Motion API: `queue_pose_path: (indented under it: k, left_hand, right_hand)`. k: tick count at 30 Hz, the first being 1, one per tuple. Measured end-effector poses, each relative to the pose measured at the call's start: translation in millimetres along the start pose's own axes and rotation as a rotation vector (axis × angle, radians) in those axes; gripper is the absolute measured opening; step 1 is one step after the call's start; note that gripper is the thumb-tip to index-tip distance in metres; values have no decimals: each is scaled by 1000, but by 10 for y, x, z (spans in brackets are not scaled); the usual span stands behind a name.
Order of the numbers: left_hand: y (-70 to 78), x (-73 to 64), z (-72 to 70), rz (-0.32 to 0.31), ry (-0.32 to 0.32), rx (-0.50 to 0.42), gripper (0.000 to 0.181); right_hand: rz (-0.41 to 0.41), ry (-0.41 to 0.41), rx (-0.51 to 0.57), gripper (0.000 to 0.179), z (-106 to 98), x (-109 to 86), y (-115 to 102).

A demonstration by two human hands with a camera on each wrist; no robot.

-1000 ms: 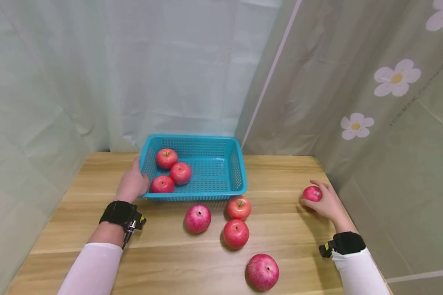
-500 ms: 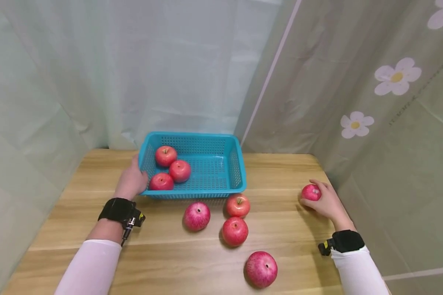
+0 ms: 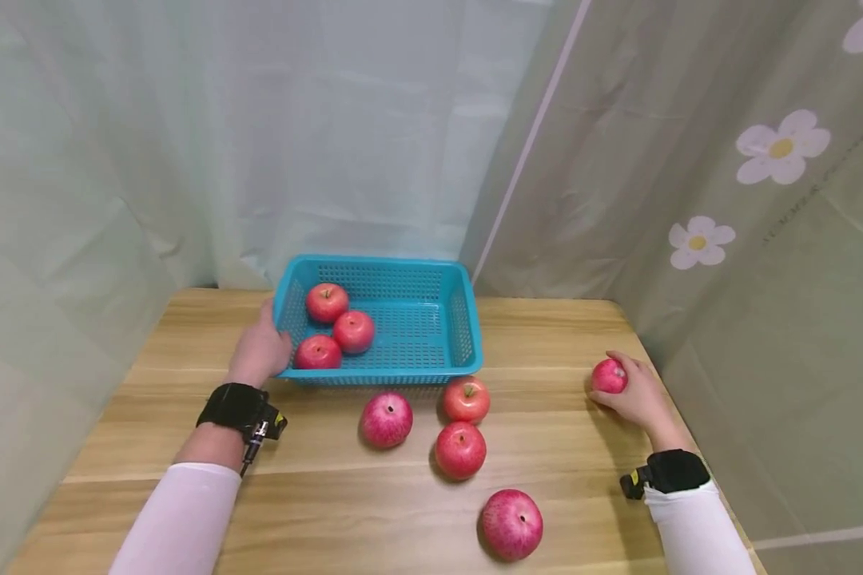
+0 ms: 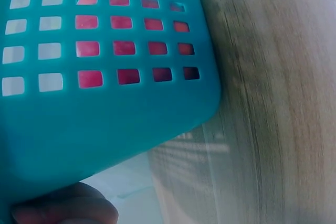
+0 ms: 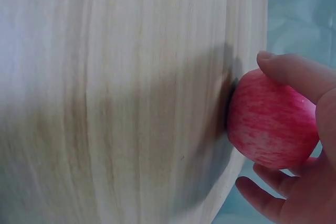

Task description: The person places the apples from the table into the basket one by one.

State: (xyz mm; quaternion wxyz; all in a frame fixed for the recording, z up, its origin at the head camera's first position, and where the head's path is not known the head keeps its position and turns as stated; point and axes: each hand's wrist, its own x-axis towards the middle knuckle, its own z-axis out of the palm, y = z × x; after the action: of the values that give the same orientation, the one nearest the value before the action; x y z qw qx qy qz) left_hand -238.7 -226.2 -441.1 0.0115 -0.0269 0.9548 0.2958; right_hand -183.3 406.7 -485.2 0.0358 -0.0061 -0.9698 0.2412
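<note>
Holding a red apple [image 3: 607,376] near the right edge of the table [image 3: 316,495], the fingers of the right hand [image 3: 638,398] curl round it; the blue plastic basket [image 3: 403,373] lies leftward, well apart, long axis along the back edge, its left end gripped by the left hand [image 3: 257,351].

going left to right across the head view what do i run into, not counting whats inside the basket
Left hand → blue basket → nearest apple → right hand with its held apple. Three other apples overlap the basket's span, so they're left out.
</note>
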Motion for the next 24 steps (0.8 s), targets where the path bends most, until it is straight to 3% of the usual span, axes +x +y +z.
queue_pose_path:
  k: [6,15,24]
  left_hand:
    - [-21,-4,19,-6,2,3,69]
    - [18,7,2,-22,-15,-16,70]
    - [24,-15,-22,-36,-16,-5,70]
  right_hand:
    - [28,-30,22,97,25,26,-34]
    - [41,-74,16,85,-24,28,-74]
    - [22,-66,12,81,17,42,-56]
